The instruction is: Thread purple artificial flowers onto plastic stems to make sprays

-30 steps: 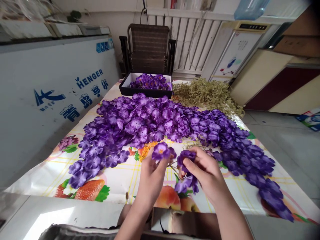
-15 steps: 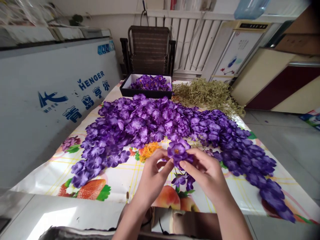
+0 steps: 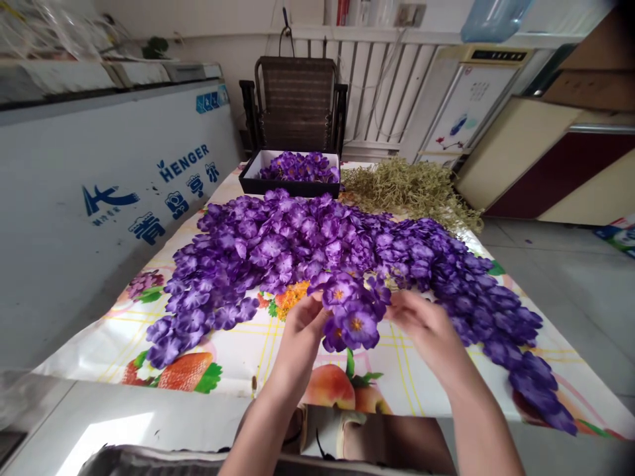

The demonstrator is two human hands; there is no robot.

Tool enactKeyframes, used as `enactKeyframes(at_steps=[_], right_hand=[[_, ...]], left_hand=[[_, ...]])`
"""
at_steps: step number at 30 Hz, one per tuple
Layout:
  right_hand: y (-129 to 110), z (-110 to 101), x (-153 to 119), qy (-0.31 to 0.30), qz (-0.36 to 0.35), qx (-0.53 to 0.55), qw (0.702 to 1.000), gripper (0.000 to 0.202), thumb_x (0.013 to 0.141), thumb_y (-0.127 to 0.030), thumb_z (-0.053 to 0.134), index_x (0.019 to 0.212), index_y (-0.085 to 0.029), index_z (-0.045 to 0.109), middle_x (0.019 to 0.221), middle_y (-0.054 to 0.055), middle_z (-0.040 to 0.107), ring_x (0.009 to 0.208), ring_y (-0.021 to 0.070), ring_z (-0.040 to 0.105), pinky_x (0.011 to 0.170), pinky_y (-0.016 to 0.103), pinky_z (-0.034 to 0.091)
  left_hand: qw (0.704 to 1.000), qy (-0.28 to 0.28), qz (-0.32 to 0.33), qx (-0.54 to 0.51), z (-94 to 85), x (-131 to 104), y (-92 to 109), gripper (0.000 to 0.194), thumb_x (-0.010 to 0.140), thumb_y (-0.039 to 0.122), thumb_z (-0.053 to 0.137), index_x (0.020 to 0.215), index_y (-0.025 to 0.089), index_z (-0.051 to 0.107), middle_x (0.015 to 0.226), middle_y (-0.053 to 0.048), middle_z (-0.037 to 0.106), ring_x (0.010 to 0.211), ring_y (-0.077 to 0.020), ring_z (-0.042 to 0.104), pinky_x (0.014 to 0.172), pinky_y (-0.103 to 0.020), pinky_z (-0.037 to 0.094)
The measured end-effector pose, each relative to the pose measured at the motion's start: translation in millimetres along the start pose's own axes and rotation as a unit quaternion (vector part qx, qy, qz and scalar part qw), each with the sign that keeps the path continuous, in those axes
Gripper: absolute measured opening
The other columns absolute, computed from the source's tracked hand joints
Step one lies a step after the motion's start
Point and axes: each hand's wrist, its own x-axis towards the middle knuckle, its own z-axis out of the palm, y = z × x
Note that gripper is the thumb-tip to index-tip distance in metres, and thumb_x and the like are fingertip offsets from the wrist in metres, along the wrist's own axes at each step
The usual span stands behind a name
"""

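Observation:
A purple flower bunch (image 3: 354,320) with orange centres is held up over the near part of the table. My left hand (image 3: 305,327) is closed at its left side, the fingertips partly behind petals. On the right, my right hand (image 3: 421,324) has bent fingers at the bunch's edge; what its fingertips grip is hidden. Behind both hands a large pile of purple petals (image 3: 278,238) curves across the table. Small orange pieces (image 3: 292,297) lie beside my left hand.
A black box (image 3: 290,187) of purple flowers stands at the table's far edge, with green-brown stems (image 3: 411,188) to its right. Beyond it is a folding chair (image 3: 297,102). A white freezer (image 3: 109,198) borders the left side, a cabinet (image 3: 550,158) the right.
The bunch has turned so more blooms face me, and its lower dangling flowers have come up. My right hand has moved right, away from the bunch's middle.

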Motion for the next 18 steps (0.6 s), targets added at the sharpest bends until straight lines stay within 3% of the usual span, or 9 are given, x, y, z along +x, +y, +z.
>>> enactKeyframes(at_steps=[3,6,12,15,18], right_hand=[[-3.2,18.9,-3.7,-0.083,0.015,0.074,0.994,0.022,0.068,-0.023,0.072,0.089,-0.023,0.070,0.078,0.002,0.072,0.073,0.0209,0.065,0.070,0.033,0.051],[-5.6,38.5,-5.3,-0.126,0.026,0.144,0.981,0.018,0.068,-0.025,0.075,0.084,-0.022,0.069,0.080,0.003,0.072,0.079,0.0219,0.066,0.074,0.034,0.051],[0.0,50.9,-3.2,-0.080,0.015,0.160,0.984,0.017,0.073,-0.033,0.072,0.074,-0.020,0.061,0.067,-0.002,0.062,0.063,0.0156,0.061,0.061,0.027,0.049],[1.6,51.5,-3.2,-0.062,-0.002,0.160,0.985,0.017,0.075,-0.033,0.071,0.075,-0.020,0.060,0.070,-0.001,0.063,0.064,0.0152,0.061,0.063,0.028,0.050],[2.7,52.6,-3.2,-0.043,-0.020,0.153,0.987,0.012,0.077,-0.031,0.069,0.079,-0.021,0.061,0.075,0.001,0.067,0.070,0.0172,0.064,0.068,0.031,0.052]], left_hand=[[1.000,0.002,-0.013,-0.013,1.9,-0.7,-2.1,0.019,0.072,0.034,0.071,0.081,0.018,0.069,0.069,-0.001,0.067,0.062,-0.0133,0.060,0.057,-0.022,0.045],[1.000,0.006,-0.025,-0.006,2.9,-1.2,-2.8,0.016,0.071,0.032,0.072,0.076,0.018,0.068,0.063,0.000,0.065,0.055,-0.0111,0.056,0.051,-0.020,0.042],[0.999,0.005,-0.014,0.043,4.4,2.9,-3.3,0.022,0.073,0.035,0.070,0.068,0.015,0.066,0.062,-0.002,0.062,0.057,-0.0132,0.057,0.055,-0.024,0.047],[0.997,0.016,0.018,0.067,4.2,3.7,-1.4,0.023,0.074,0.035,0.070,0.067,0.015,0.064,0.059,0.000,0.059,0.055,-0.0120,0.054,0.054,-0.022,0.044],[0.995,0.021,0.058,0.078,3.8,1.8,2.3,0.015,0.074,0.031,0.071,0.076,0.016,0.067,0.070,0.000,0.063,0.066,-0.0130,0.056,0.062,-0.022,0.045]])
